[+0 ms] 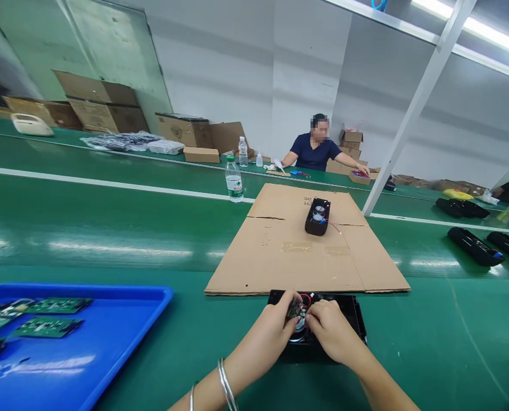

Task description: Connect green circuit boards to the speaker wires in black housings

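Observation:
A black speaker housing lies open side up on the green bench right in front of me. Inside it a round speaker cone and a red wire show between my hands. My left hand pinches a small circuit board over the housing, thumb and fingers closed on it. Close beside it, my right hand has its fingertips pressed together near the board and wire. Whatever is between those fingertips is hidden.
A blue tray with several green circuit boards stands at left. Beyond the housing lies a cardboard sheet bearing another black housing. A water bottle stands behind; a co-worker sits opposite. More black housings lie right.

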Demonstrator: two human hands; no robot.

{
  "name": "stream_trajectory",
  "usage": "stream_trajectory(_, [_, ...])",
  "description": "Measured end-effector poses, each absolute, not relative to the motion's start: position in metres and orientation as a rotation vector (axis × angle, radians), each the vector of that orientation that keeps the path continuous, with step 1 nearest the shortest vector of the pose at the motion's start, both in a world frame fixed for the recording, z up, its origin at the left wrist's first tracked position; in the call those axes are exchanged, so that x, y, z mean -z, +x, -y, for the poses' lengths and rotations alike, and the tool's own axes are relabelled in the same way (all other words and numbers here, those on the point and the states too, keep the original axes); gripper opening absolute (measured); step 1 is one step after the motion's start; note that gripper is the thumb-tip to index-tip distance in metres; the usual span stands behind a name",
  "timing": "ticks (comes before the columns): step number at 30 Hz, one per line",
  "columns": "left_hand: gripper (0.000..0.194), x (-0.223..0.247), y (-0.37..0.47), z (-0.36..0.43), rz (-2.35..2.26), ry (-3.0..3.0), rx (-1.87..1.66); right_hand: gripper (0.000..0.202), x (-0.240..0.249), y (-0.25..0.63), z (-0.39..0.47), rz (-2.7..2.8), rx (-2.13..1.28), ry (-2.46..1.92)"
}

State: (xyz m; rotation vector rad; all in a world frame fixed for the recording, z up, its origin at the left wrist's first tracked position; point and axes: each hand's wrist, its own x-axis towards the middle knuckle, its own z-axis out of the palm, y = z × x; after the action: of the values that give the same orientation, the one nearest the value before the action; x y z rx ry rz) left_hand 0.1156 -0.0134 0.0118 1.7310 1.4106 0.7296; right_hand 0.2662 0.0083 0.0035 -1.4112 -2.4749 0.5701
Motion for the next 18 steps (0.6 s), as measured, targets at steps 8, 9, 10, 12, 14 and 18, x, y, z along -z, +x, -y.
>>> stream_trajectory(8, [0.022,-0.013,0.118,0.015,-1.415,1.787,-0.711,0.021,0.002,0.265,-0.008,2.490,-0.436,-1.459])
stream_trajectory(9, [0.022,-0.015,0.117,0.015,-1.417,1.805,-0.693,0.021,0.003,0.266,-0.008,2.515,-0.379,-1.452])
stream_trajectory(10, [0.023,-0.016,0.116,0.015,-1.418,1.825,-0.675,0.019,0.004,0.266,-0.008,2.531,-0.319,-1.459])
stream_trajectory(12, [0.024,-0.020,0.113,0.014,-1.403,1.862,-0.645,0.011,0.003,0.266,-0.008,2.532,-0.228,-1.489])
stream_trajectory(14, [0.024,-0.022,0.110,0.013,-1.363,1.876,-0.636,0.009,0.001,0.268,-0.008,2.524,-0.213,-1.467])
stream_trajectory(18, [0.025,-0.022,0.109,0.011,-1.306,1.837,-0.676,0.011,-0.001,0.270,-0.009,2.565,-0.211,-1.331])
